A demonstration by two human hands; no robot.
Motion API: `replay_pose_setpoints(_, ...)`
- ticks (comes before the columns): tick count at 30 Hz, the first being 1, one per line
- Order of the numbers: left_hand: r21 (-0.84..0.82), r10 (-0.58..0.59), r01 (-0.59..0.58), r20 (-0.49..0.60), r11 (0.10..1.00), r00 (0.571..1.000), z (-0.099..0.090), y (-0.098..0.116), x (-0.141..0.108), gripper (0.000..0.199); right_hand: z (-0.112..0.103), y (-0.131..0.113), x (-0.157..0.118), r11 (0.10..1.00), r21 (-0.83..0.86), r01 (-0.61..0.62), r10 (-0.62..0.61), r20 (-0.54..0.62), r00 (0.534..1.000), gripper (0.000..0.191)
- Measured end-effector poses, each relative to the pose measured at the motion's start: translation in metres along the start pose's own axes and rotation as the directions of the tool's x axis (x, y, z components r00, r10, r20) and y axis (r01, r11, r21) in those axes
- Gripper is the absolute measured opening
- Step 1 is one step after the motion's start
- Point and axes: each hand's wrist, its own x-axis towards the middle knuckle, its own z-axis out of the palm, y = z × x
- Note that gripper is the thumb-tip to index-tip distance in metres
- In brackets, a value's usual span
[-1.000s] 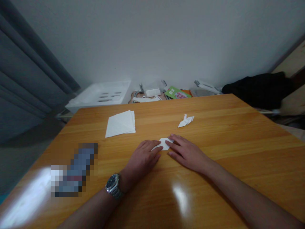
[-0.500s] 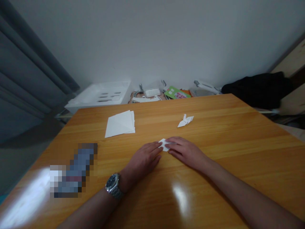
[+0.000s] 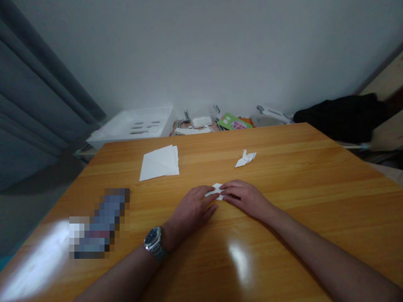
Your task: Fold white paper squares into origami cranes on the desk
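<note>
A small piece of folded white paper [image 3: 217, 186] lies flat on the wooden table between my hands. My left hand [image 3: 195, 205] rests on its left part with fingers stretched and apart, the index fingertip across the paper's near side and the thumb off it. My right hand [image 3: 244, 196] touches the right part with its fingertips, the fingers lightly bent with gaps between them. Both hands partly cover the paper, so its full shape is hidden. Beyond my right hand stands a folded white paper crane [image 3: 245, 158]. A watch [image 3: 154, 242] is on my left wrist.
A stack of white paper sheets [image 3: 160, 163] lies at the left rear of the table [image 3: 283, 251]. Nearer on the left is a blurred-out dark oblong object [image 3: 103, 222]. Behind the far edge are a white foam tray [image 3: 135, 121], a green booklet [image 3: 233, 121] and black cloth [image 3: 340, 117].
My left index finger has moved right and nearer across the paper, apart from the other fingers. My right hand is almost where it was.
</note>
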Motion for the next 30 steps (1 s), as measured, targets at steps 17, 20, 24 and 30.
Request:
replay_pose_setpoints(17,-0.117,-0.144,0.132,-0.096,0.984,0.985,0.003,0.0,0.008,0.009,-0.004,-0.02,0.003,0.993,0.12,-0.019,0.016,0.022,1.0,0.009)
replay_pose_setpoints(20,-0.157,-0.168,0.153,-0.089,0.976,0.982,0.005,-0.001,0.01,0.007,-0.004,-0.02,0.003,0.99,0.131,-0.046,0.045,0.014,0.999,0.007)
replay_pose_setpoints(24,-0.198,-0.178,0.158,-0.086,0.967,0.98,0.006,-0.002,0.011,0.005,-0.002,-0.021,0.004,0.986,0.151,-0.064,0.066,-0.008,0.998,0.009)
replay_pose_setpoints(30,-0.224,-0.203,0.175,-0.108,0.959,0.973,0.006,-0.002,0.012,0.002,-0.001,-0.024,0.005,0.983,0.164,-0.088,0.092,-0.021,0.996,0.007)
